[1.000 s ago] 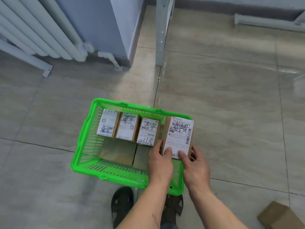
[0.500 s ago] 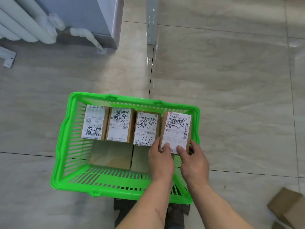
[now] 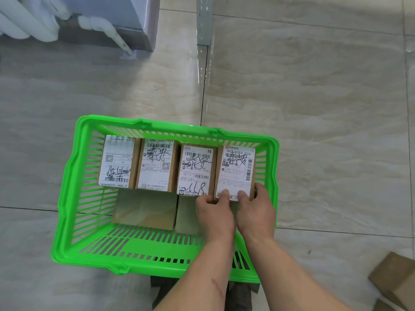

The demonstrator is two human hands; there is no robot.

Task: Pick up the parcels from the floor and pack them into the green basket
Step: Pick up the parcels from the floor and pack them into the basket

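A floor [image 3: 314, 108] of glossy beige marble-look tiles fills the view, with a white radiator [image 3: 27, 21] at the upper left and a grey metal upright [image 3: 204, 21] standing near the top centre. On the tiles sits the green basket [image 3: 67, 198], a slatted plastic one. Along its far wall runs a row of four labelled cardboard parcels lying side by side, touching: the first parcel [image 3: 118, 161] at the left, the second parcel [image 3: 157, 166], the third parcel [image 3: 195, 169], and the fourth parcel [image 3: 235, 169] hard against the basket's right wall. Plain brown boxes [image 3: 146, 209] lie lower in the basket, nearer the person. Two more brown parcels [image 3: 397, 279] rest on the floor at the lower right, well apart from the basket. The left hand [image 3: 215, 212] and right hand [image 3: 256, 209] both reach into the basket, their fingers [image 3: 224, 195] clamped on the near end of the fourth parcel, thumbs pressed on its white label.
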